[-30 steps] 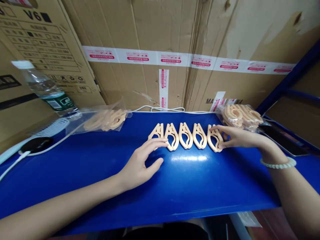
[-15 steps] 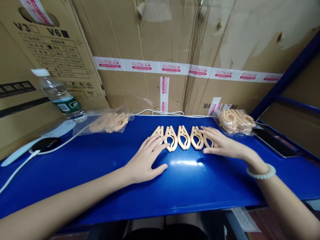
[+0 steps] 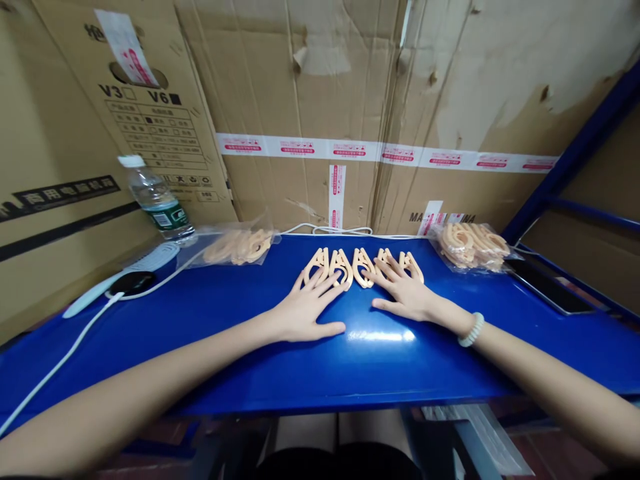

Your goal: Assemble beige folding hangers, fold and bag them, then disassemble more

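Resting my left hand (image 3: 306,315) and right hand (image 3: 409,298) on the folded hangers (image 3: 356,267) seemed to be my step. All five lay in a row near the back edge of the tabletop (image 3: 300,380), about halfway along. Each hand partly covered the two at its own end. Both hands were spread wide, gripping nothing. Any push called for a soft, even touch, I thought.

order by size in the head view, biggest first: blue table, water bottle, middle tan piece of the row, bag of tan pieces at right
1. Blue table
2. Water bottle and bag of tan pieces at right: too alike to rank
3. Middle tan piece
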The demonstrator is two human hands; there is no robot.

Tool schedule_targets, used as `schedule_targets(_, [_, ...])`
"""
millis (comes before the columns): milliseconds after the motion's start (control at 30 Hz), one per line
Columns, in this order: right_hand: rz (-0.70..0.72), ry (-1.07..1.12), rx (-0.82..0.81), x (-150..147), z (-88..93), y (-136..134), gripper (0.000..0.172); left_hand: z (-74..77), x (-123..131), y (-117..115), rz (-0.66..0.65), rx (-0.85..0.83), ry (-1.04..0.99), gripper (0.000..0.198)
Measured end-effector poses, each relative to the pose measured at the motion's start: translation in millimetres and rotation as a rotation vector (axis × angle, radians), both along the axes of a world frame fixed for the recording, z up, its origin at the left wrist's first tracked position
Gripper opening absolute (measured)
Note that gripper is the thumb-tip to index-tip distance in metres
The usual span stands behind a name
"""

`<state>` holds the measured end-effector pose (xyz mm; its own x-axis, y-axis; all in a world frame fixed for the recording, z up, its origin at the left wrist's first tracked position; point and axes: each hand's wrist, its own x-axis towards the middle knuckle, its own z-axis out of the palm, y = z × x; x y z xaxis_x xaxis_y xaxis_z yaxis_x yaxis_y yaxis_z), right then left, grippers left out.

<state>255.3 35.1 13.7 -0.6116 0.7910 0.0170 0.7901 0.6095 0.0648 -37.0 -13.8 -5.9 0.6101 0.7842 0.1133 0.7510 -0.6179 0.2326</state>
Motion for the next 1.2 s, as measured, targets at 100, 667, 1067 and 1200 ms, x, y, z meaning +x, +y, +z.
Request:
schedule_targets(100, [-0.047, 0.004, -0.051, -11.6, -0.3, 22.5, 0.085, 5.4, -5.1, 20.4, 0.024, -0.05, 0.049, 0.084])
schedule_targets(667, [-0.083, 0.032, -0.105, -38.8, 3.3, 73.8, 0.087, 10.3, -20.9, 72.1, 0.039, 0.041, 0.084, 0.073])
schedule_targets(1067, [0.402, 0.101, 0.304, -32.1, 4.3, 17.5, 0.049, 30.1, -67.4, 40.2, 0.143, 0.57, 0.002, 0.042])
schedule_targets(1200, [0.467, 0.196, 0.261, -31.7, 5.7, 19.7, 0.039, 27.7, -89.4, 41.1, 0.434, 0.645, -0.106, 0.042])
